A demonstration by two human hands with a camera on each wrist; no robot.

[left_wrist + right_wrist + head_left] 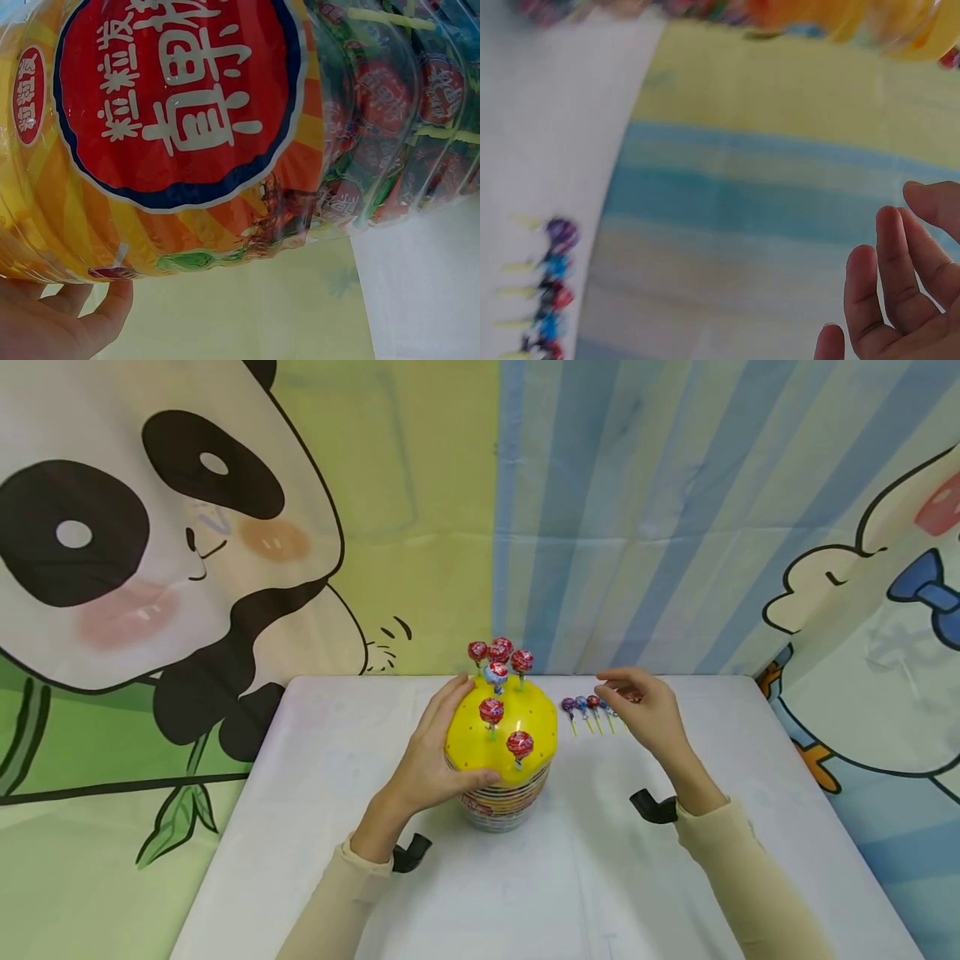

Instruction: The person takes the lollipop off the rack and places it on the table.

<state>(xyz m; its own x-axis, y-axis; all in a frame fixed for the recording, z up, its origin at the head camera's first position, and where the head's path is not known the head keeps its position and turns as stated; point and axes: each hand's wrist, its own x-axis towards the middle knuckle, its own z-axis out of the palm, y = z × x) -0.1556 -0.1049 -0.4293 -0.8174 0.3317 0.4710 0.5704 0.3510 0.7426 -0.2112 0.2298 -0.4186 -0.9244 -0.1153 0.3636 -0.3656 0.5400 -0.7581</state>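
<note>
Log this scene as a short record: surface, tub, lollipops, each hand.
surface: white table before cartoon backdrops
tub: clear candy tub with yellow lid, upright on the table
lollipops in lid: several standing on their sticks, mostly red
loose lollipops: a row lying on the table to the right of the tub
left hand: rests on the tub's lid and side, thumb in front
right hand: above the loose row, fingers relaxed, holding nothing in the wrist view
</note>
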